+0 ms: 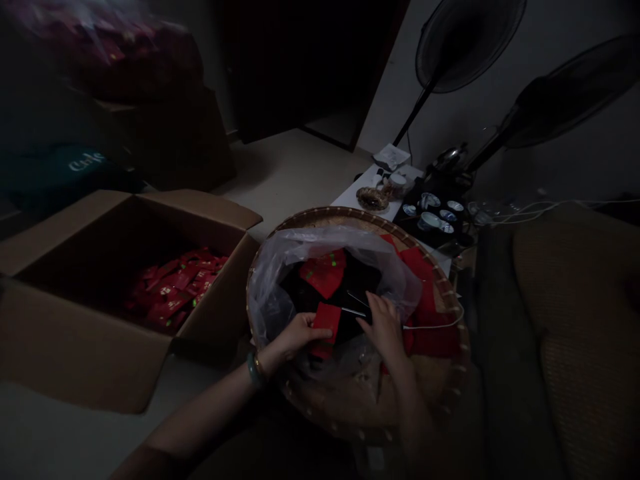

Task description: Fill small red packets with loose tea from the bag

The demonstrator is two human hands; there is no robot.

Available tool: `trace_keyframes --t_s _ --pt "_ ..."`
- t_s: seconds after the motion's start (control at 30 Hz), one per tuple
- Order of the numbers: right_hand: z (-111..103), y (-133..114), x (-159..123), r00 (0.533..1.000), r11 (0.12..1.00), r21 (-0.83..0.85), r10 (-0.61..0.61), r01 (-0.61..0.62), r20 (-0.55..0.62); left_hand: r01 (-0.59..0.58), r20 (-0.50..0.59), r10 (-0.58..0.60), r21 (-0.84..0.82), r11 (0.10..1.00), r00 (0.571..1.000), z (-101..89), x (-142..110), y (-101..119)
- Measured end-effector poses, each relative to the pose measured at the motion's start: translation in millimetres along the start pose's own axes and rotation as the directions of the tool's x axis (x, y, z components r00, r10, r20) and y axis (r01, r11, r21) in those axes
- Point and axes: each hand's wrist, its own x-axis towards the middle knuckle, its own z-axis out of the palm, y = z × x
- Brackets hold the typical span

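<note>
My left hand (295, 335) is closed on a small red packet (327, 319), held over a round woven basket tray (453, 387). A bracelet sits on that wrist. My right hand (383, 325) reaches into the clear plastic bag (280, 267) lying in the tray, fingers curled by thin dark objects I cannot make out. More red packets (324, 275) lie inside the bag. Others (430, 320) are stacked on the tray to the right.
An open cardboard box (65, 333) at left holds several red packets (173, 290). A low white table (355, 190) behind the tray carries a tea set (434, 213). Two standing fans (465, 40) lean at the back right. A cushioned seat (575, 320) is right.
</note>
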Motion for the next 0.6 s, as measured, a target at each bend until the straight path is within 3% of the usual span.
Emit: trace_keyframes --t_s 0.1,0.23,0.4,0.5,0.6 --pt "7 14 3 0.991 0.988 -0.131 -0.062 0.077 0.117 -0.023 -0.002 0.023 -0.064 0.998 1.0 1.3 4 0" --pt "8 25 7 0.984 0.997 -0.027 -0.07 0.075 0.163 -0.04 -0.038 0.037 -0.071 0.997 0.999 2.9 10 -1" --pt "-30 31 19 0.956 0.953 0.299 -0.049 -0.042 0.289 -0.039 -0.083 0.038 -0.011 0.999 0.996 11.2 19 -1" --pt "-54 26 27 0.911 0.924 0.381 -0.139 -0.021 0.388 -0.058 -0.08 0.062 0.046 0.997 0.995 20.3 26 -2" --pt "-65 19 33 0.882 0.906 0.423 -0.227 0.035 0.412 -0.089 -0.055 0.096 0.12 0.989 0.994 28.4 31 -4"
